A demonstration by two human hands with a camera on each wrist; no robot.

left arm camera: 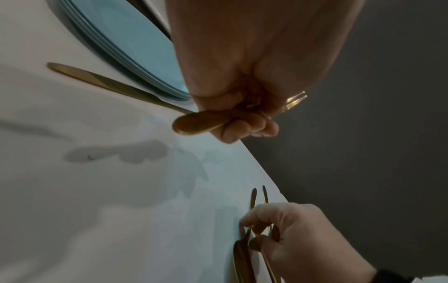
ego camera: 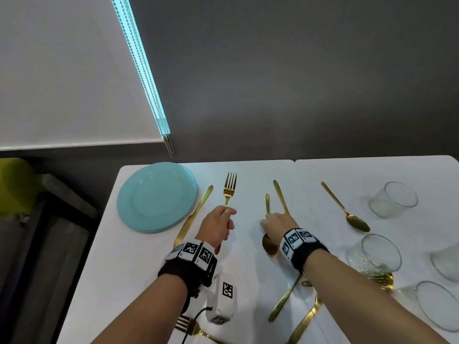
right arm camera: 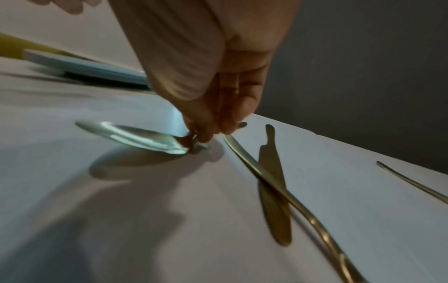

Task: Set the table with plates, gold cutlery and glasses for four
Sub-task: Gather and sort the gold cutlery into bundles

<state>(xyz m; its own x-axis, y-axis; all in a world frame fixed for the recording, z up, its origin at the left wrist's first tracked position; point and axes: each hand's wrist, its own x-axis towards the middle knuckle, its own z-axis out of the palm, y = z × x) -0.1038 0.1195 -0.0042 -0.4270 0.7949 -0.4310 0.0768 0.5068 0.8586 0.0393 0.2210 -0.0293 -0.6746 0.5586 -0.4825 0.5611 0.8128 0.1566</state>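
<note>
My left hand [ego camera: 224, 217] grips a gold fork [ego camera: 230, 187] by its handle, tines pointing away, just right of the stack of teal plates [ego camera: 156, 197]. In the left wrist view that hand [left arm camera: 242, 122] is curled round the fork handle [left arm camera: 201, 123]. My right hand [ego camera: 267, 220] pinches a gold spoon [ego camera: 269, 244] at its neck on the white table [ego camera: 139, 269]. In the right wrist view the fingertips [right arm camera: 201, 137] hold the spoon [right arm camera: 135, 137], whose bowl is raised slightly over its shadow. A gold knife [ego camera: 280, 197] lies right beside it.
Another knife [ego camera: 193, 217] lies along the plates' right edge. A spoon [ego camera: 345, 209] and several glasses [ego camera: 393, 198] [ego camera: 375, 254] stand at the right. More gold cutlery [ego camera: 285, 301] lies near the front under my right forearm, and a fork [ego camera: 191, 328] at the bottom edge.
</note>
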